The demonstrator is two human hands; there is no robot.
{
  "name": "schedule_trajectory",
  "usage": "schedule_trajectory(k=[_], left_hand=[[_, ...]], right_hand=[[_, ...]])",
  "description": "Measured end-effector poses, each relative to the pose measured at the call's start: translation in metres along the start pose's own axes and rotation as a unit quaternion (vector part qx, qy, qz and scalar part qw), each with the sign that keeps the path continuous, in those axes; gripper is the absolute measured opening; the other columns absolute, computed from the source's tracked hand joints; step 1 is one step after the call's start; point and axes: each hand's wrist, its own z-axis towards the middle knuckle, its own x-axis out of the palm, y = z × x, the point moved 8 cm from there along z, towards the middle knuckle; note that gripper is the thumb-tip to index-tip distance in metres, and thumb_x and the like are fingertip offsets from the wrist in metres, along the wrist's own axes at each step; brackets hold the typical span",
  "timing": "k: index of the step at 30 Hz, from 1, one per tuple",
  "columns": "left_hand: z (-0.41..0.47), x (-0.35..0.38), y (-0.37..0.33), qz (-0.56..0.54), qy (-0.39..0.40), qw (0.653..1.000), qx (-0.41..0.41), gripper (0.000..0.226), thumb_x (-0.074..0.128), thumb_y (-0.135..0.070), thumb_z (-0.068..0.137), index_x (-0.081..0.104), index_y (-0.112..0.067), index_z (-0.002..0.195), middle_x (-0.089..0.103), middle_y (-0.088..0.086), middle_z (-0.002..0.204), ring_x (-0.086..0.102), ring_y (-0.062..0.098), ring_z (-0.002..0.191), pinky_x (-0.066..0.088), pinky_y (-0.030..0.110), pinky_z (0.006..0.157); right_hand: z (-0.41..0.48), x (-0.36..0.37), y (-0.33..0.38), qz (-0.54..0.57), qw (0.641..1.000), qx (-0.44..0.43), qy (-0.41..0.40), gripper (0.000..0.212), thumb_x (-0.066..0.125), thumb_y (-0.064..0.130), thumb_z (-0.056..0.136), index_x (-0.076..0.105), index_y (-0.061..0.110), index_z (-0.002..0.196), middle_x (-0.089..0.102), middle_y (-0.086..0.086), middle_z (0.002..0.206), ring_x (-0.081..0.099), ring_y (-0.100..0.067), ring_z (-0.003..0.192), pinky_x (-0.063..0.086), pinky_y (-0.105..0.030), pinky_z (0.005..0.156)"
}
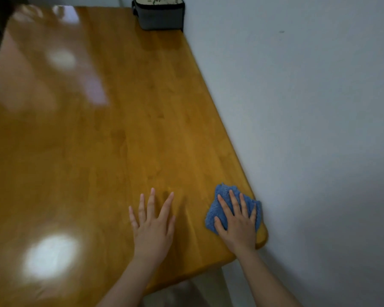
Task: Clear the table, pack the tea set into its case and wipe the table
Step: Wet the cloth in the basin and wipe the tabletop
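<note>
A glossy orange-brown wooden table (124,134) fills most of the view. At its near right corner lies a crumpled blue cloth (222,196), and my right hand (237,222) presses flat on it with straight, spread fingers. My left hand (153,222) rests flat on the bare wood a little to the left of the cloth, fingers spread. A grey zipped tea set case (159,17) with a pale patterned top stands at the far right corner of the table, against the wall.
A white wall (308,107) runs along the table's right edge. Bright light reflections sit on the left half of the tabletop. A pale table leg (211,284) shows below the near edge. Dark furniture is at the far left.
</note>
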Motion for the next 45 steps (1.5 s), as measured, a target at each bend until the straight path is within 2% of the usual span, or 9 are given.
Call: schedule_trajectory(k=[10, 13, 17, 20, 22, 29, 35, 40, 45], left_hand=[[-0.001, -0.005, 0.025, -0.013, -0.026, 0.996, -0.087, 0.060, 0.014, -0.058, 0.091, 0.016, -0.047, 0.150, 0.009, 0.006, 0.162, -0.002, 0.030, 0.148, -0.002, 0.059, 0.115], [-0.006, -0.010, 0.046, -0.013, -0.033, 0.993, -0.115, 0.060, 0.012, -0.058, 0.090, 0.012, -0.048, 0.149, 0.007, 0.006, 0.162, -0.005, 0.029, 0.148, -0.002, 0.059, 0.115], [-0.015, -0.015, 0.076, -0.016, -0.044, 0.988, -0.148, 0.059, 0.012, -0.059, 0.092, 0.009, -0.049, 0.149, 0.004, 0.005, 0.162, -0.005, 0.029, 0.148, 0.000, 0.059, 0.116], [-0.027, -0.015, 0.099, -0.021, -0.034, 0.985, -0.168, 0.059, 0.006, -0.061, 0.092, 0.002, -0.049, 0.149, -0.006, 0.002, 0.162, -0.015, 0.027, 0.147, -0.006, 0.057, 0.116], [-0.033, -0.017, 0.114, -0.023, -0.038, 0.983, -0.180, 0.061, 0.006, -0.061, 0.089, 0.002, -0.050, 0.149, -0.005, 0.002, 0.162, -0.015, 0.026, 0.147, -0.008, 0.056, 0.116], [-0.053, -0.031, 0.175, -0.034, -0.048, 0.975, -0.216, 0.056, 0.019, -0.057, 0.095, 0.012, -0.048, 0.149, 0.005, 0.005, 0.162, -0.003, 0.029, 0.149, -0.003, 0.057, 0.116], [-0.065, -0.058, 0.253, -0.030, -0.054, 0.972, -0.227, 0.060, 0.017, -0.056, 0.092, 0.017, -0.044, 0.150, 0.014, 0.008, 0.161, 0.007, 0.031, 0.148, 0.001, 0.056, 0.116], [-0.067, -0.086, 0.323, -0.018, -0.055, 0.975, -0.212, 0.062, 0.013, -0.056, 0.092, 0.007, -0.043, 0.152, 0.011, 0.007, 0.161, 0.006, 0.030, 0.148, -0.001, 0.053, 0.116], [-0.065, -0.101, 0.383, 0.004, -0.061, 0.978, -0.198, 0.061, 0.020, -0.055, 0.093, 0.008, -0.044, 0.152, 0.012, 0.007, 0.161, 0.007, 0.029, 0.148, 0.000, 0.055, 0.115]], right_hand=[[0.064, -0.004, -0.003, -0.010, 1.000, -0.015, 0.015, 0.065, 0.022, 0.062, 0.089, 0.025, 0.041, 0.151, 0.021, 0.004, 0.161, 0.013, -0.026, 0.149, 0.001, -0.059, 0.115], [0.077, -0.006, 0.009, -0.005, 1.000, -0.007, 0.002, 0.067, 0.019, 0.063, 0.089, 0.026, 0.039, 0.151, 0.023, 0.000, 0.160, 0.014, -0.029, 0.148, 0.005, -0.063, 0.114], [0.089, -0.001, 0.038, 0.001, 1.000, 0.002, 0.014, 0.069, 0.011, 0.065, 0.087, 0.015, 0.040, 0.152, 0.015, 0.000, 0.163, 0.006, -0.030, 0.149, 0.002, -0.063, 0.114], [0.087, 0.003, 0.081, 0.007, 0.999, -0.037, 0.012, 0.068, 0.015, 0.062, 0.089, 0.019, 0.038, 0.152, 0.016, 0.000, 0.162, 0.008, -0.030, 0.149, 0.003, -0.064, 0.114], [0.082, 0.008, 0.113, 0.003, 0.998, -0.066, 0.013, 0.066, 0.019, 0.061, 0.090, 0.023, 0.038, 0.152, 0.019, -0.001, 0.162, 0.011, -0.030, 0.149, 0.006, -0.065, 0.113], [0.055, 0.022, 0.213, 0.003, 0.993, -0.115, 0.007, 0.064, 0.027, 0.058, 0.091, 0.031, 0.035, 0.151, 0.026, -0.003, 0.160, 0.017, -0.033, 0.148, 0.012, -0.067, 0.112], [0.012, 0.033, 0.321, 0.014, 0.988, -0.152, 0.018, 0.063, 0.032, 0.055, 0.091, 0.033, 0.032, 0.150, 0.026, -0.004, 0.159, 0.017, -0.033, 0.148, 0.012, -0.067, 0.113], [-0.013, 0.042, 0.406, 0.017, 0.987, -0.156, 0.022, 0.064, 0.034, 0.054, 0.090, 0.035, 0.032, 0.150, 0.027, -0.004, 0.159, 0.017, -0.034, 0.148, 0.013, -0.067, 0.112], [-0.018, 0.048, 0.471, 0.022, 0.988, -0.153, 0.026, 0.064, 0.034, 0.056, 0.090, 0.035, 0.032, 0.150, 0.027, -0.004, 0.159, 0.017, -0.034, 0.148, 0.013, -0.067, 0.112]])
